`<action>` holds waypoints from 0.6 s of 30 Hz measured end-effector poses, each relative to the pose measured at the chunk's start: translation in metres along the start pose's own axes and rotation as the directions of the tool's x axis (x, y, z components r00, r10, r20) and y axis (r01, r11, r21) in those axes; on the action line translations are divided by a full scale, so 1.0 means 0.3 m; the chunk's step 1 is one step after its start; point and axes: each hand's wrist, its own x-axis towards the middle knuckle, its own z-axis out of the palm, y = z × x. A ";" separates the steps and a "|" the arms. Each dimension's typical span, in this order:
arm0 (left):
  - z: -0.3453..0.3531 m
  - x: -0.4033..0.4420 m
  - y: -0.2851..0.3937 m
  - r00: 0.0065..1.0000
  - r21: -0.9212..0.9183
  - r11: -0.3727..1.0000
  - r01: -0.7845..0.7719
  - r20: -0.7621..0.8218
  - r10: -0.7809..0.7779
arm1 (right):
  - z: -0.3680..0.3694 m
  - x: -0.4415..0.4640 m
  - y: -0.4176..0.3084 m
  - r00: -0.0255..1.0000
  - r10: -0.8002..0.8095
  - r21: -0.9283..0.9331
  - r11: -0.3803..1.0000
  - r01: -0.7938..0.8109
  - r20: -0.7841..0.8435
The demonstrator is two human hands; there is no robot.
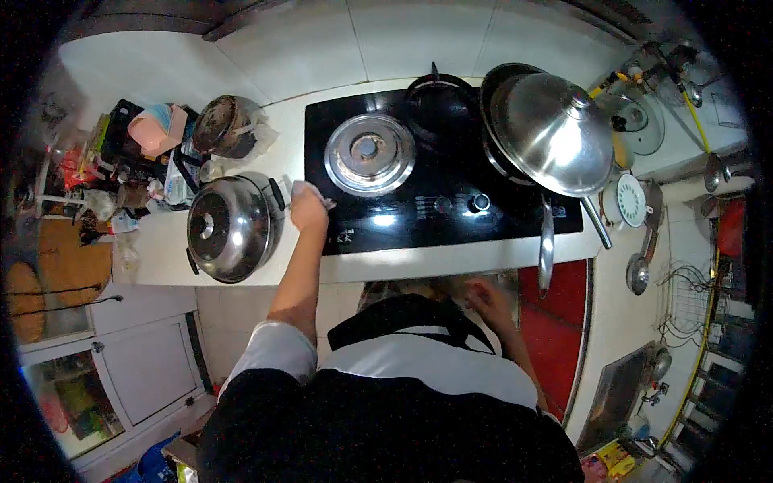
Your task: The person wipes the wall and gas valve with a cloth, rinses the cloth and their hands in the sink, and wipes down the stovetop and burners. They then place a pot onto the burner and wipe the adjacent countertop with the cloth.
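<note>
My left hand (307,212) is closed on a white cloth (309,189) at the left edge of the black glass cooktop (362,235). A lidded steel pot (233,233) with black handles stands on the white counter just left of that hand. On the cooktop's left side, a round metal burner plate (369,153) lies bare. My right hand (488,301) hangs low in front of my body, below the counter edge and away from the cooktop. It is dim and blurred there, and its finger pose is unclear.
A wok with a domed steel lid (555,133) covers the cooktop's right side, its handle (547,245) jutting past the front edge. Behind the burner plate sits a dark pan (439,97). Bowls (158,129) and an old pot (224,127) crowd the left counter; a ladle (638,274) lies right.
</note>
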 end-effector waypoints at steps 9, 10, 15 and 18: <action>-0.021 -0.478 0.150 0.725 -0.106 0.742 -0.662 0.164 0.669 | -0.069 0.028 -0.057 0.998 0.021 -0.109 0.994 -0.015 0.054; 0.005 -0.459 0.209 0.741 -0.128 0.749 -0.650 0.109 0.662 | -0.075 0.023 -0.061 0.999 0.024 -0.121 0.993 -0.019 0.038; 0.114 -0.251 0.443 0.668 -0.162 0.653 -0.739 -0.055 0.742 | -0.107 -0.008 -0.059 1.000 -0.031 -0.061 0.998 0.030 -0.007; 0.187 -0.262 0.440 0.578 0.052 0.576 -0.816 0.081 0.812 | -0.115 -0.038 -0.059 1.000 -0.022 -0.130 0.991 0.020 -0.017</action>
